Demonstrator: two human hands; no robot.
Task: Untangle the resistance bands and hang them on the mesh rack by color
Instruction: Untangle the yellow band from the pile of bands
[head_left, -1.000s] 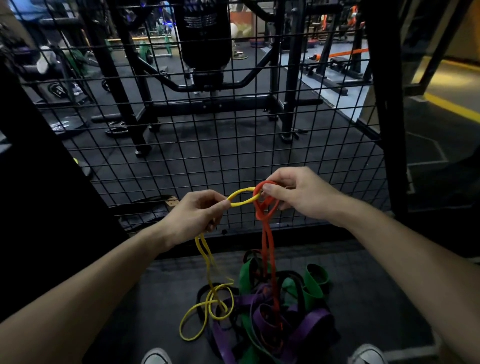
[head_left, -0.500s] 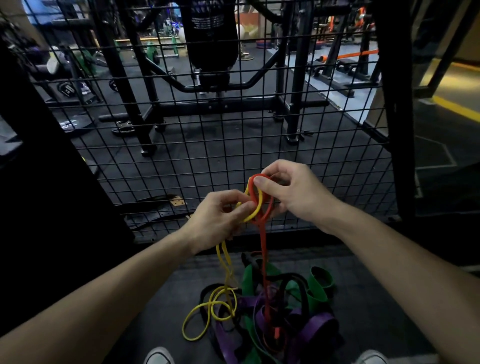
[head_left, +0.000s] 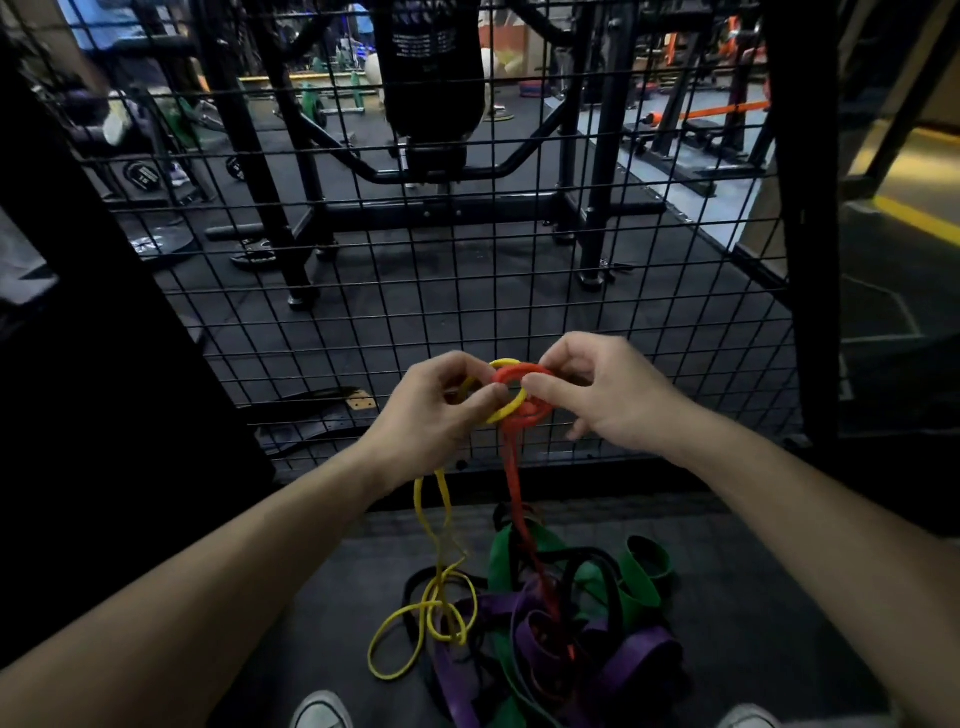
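My left hand (head_left: 436, 415) pinches the top loop of a thin yellow band (head_left: 434, 525), which hangs down to the floor. My right hand (head_left: 608, 395) pinches the loop of a red band (head_left: 517, 483). The two loops are interlinked between my fingers, right in front of the black mesh rack (head_left: 415, 291). Both bands trail down into a tangled pile on the floor with green bands (head_left: 644, 566), purple bands (head_left: 639, 654) and black bands (head_left: 587, 558).
The rack's black upright post (head_left: 802, 218) stands at the right, a dark panel (head_left: 78, 332) at the left. Gym machines and a weight frame lie behind the mesh. My shoes (head_left: 319, 712) show at the bottom edge beside the pile.
My hands have come together. The yellow loop, stretched out sideways a second ago, now overlaps the red loop between my fingers. The view has tilted slightly.
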